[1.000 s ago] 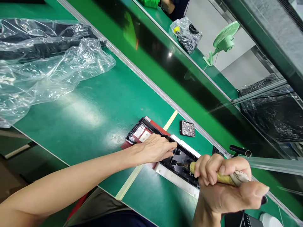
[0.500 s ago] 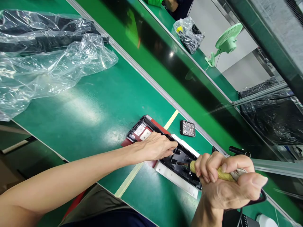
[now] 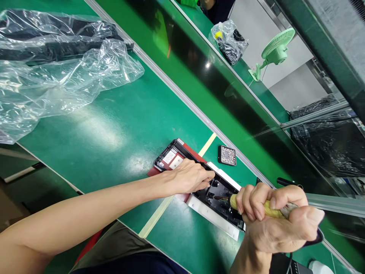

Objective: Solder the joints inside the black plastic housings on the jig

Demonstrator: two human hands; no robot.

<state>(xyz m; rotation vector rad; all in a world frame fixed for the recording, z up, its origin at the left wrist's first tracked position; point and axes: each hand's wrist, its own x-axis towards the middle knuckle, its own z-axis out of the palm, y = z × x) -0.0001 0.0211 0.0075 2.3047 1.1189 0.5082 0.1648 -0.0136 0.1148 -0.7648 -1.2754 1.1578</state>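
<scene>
A long black plastic housing (image 3: pixel 225 193) lies open side up between white blocks (image 3: pixel 212 217) and a red base. My left hand (image 3: pixel 191 177) rests over its middle, fingers curled and pressed together at the inner edge. What those fingertips pinch, if anything, is hidden. Wrapped in my right hand (image 3: pixel 273 217) is a screwdriver (image 3: pixel 269 208) with a yellow-covered handle. Its thin shaft points left into the housing, near my left fingers; the contact at its tip is too small to make out. A label and a metal plate (image 3: pixel 176 162) show at the housing's left end.
A small black tray of screws (image 3: pixel 228 155) sits behind the housing. Clear plastic bags with dark parts (image 3: pixel 65 72) cover the bench's left. A metal rail (image 3: pixel 182 97) and a glossy panel run along the back. Beyond are a green fan (image 3: pixel 275 51) and another person.
The whole view has shifted slightly. Both hands, the screwdriver and the housing keep nearly the same places relative to one another.
</scene>
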